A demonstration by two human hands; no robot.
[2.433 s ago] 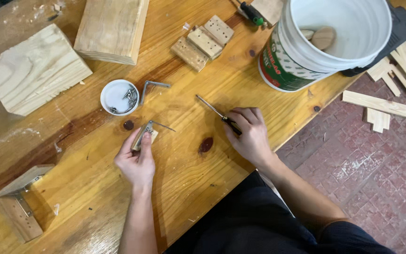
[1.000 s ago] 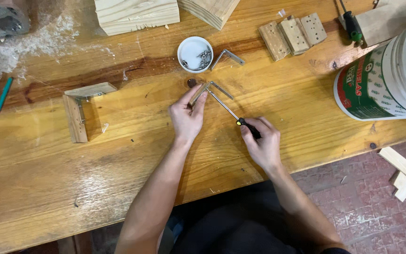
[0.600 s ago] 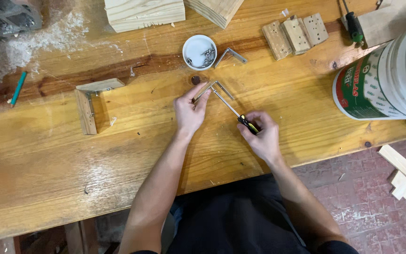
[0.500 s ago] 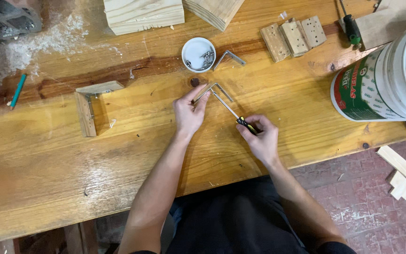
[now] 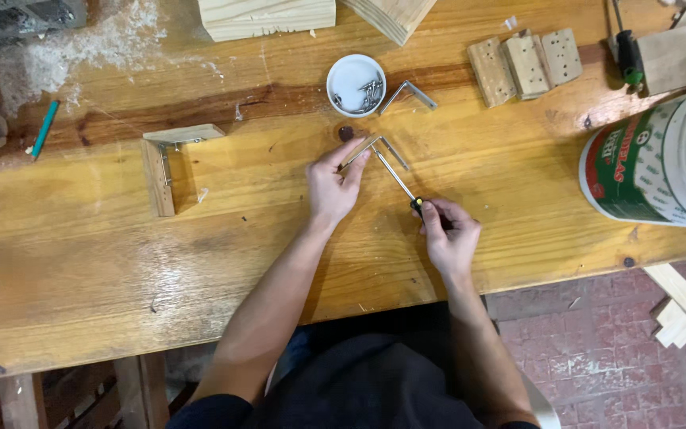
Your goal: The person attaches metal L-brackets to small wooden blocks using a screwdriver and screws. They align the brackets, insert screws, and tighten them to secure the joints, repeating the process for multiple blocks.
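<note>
My left hand (image 5: pixel 333 187) pinches a metal angle bracket (image 5: pixel 376 147) lying on the wooden workbench (image 5: pixel 81 238). My right hand (image 5: pixel 448 234) grips a screwdriver (image 5: pixel 397 176) by its dark handle; the thin shaft points up-left, its tip at the bracket. Just above the bracket stands a small white cup of screws (image 5: pixel 356 83), with a second angle bracket (image 5: pixel 410 94) lying beside it.
A wooden corner piece (image 5: pixel 167 163) with a bracket lies to the left. Three drilled wood blocks (image 5: pixel 527 59) and another screwdriver (image 5: pixel 627 48) lie at the back right. A large white bucket (image 5: pixel 660 159) stands at the right edge. Wood blocks, sawdust and a teal pencil (image 5: pixel 44 127) sit behind.
The view has shifted so the bench sits more to the right. Both hands stay on the bracket and screwdriver with little movement over the last second.
</note>
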